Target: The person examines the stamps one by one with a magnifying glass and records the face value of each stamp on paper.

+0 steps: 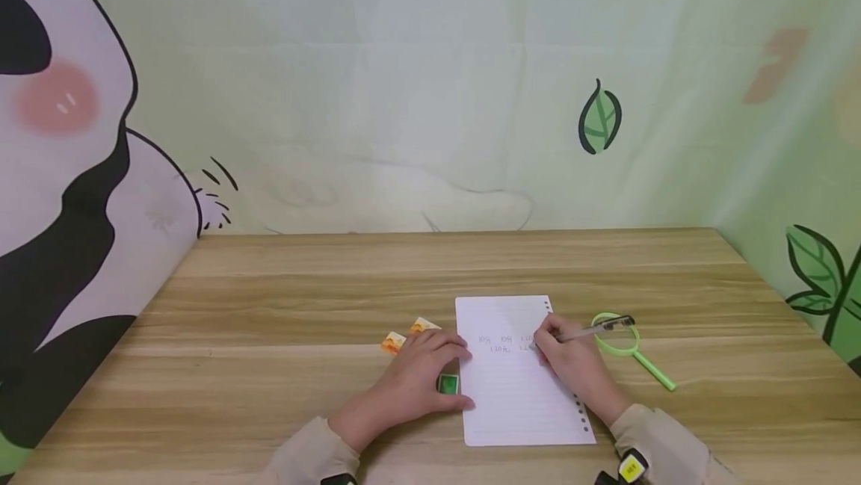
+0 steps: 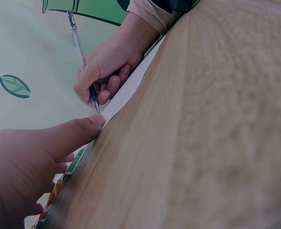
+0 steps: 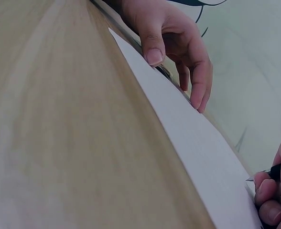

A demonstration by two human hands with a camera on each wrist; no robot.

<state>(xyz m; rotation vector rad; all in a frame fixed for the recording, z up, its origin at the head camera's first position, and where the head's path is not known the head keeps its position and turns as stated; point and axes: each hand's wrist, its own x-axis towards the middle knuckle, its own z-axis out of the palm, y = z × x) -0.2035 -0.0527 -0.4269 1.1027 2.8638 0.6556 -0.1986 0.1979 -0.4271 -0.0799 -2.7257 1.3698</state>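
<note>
A lined sheet of paper with punched holes along its right edge lies on the table, bearing two short rows of handwriting near its upper middle. My right hand pinches a clear-barrelled pen, its tip at the end of the lower row. My left hand rests at the paper's left edge, thumb and fingertips touching the sheet and fingers spread. Between that thumb and the fingers sits a small green square block. Just beyond the left fingers lie two orange-and-white pieces, one partly covered by the hand.
A light-green magnifying glass lies right of the paper, partly under the pen's upper end in the head view. The wooden table meets a printed cloth backdrop at its far edge.
</note>
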